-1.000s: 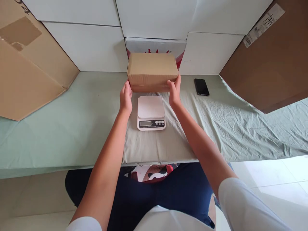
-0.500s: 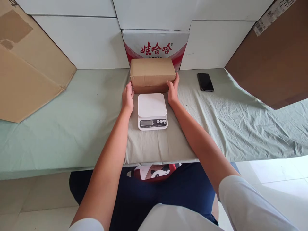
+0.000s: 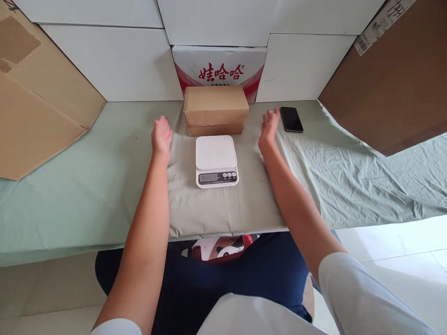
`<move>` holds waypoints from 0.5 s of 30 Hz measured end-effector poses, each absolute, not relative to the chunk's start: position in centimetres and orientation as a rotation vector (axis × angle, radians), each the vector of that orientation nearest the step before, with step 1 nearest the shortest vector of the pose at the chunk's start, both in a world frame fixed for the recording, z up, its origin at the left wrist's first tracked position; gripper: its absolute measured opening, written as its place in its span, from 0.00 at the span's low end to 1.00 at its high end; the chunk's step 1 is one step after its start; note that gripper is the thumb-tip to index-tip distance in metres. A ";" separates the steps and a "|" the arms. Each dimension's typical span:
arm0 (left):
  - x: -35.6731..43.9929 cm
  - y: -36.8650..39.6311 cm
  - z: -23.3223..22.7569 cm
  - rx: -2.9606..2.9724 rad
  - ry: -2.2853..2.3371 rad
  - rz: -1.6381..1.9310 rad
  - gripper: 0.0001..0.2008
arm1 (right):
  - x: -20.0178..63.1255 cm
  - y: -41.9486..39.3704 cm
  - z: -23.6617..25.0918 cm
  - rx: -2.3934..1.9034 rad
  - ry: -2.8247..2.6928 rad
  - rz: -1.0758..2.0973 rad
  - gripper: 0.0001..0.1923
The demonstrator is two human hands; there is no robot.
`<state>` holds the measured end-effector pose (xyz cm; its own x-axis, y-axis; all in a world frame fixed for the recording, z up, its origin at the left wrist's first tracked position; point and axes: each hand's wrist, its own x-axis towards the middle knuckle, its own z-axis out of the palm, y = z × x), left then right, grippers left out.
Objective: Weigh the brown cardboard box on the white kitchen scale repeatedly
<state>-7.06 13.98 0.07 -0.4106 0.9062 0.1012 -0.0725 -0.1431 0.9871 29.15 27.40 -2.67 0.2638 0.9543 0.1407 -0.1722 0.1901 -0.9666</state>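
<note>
A brown cardboard box (image 3: 215, 110) sits on the cloth-covered table, behind a white digital kitchen scale (image 3: 216, 153). The scale's platform is bare and its small display looks blank. To the left of the box is my left hand (image 3: 162, 136), apart from it and holding nothing, with its fingers loosely extended. My right hand (image 3: 269, 126) is off the box's right side, empty as well, its fingers stretched forward and slightly blurred. It is close to a black smartphone (image 3: 291, 119) lying on the cloth.
A white and red printed carton (image 3: 220, 65) stands behind the box against white panels (image 3: 111, 60). Large cardboard sheets flank the table, one at the left (image 3: 45, 107) and a darker one at the right (image 3: 391, 83). Wrinkled green cloth (image 3: 363, 186) covers the tabletop.
Both hands have let go of the cardboard box and moved outward, left and right. The box stays behind the scale. The whole view has shifted slightly.
</note>
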 end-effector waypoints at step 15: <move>-3.7 15.3 -1.6 1.170 1.300 1.565 0.45 | 21.5 21.5 -1.0 -0.985 -1.353 0.953 0.41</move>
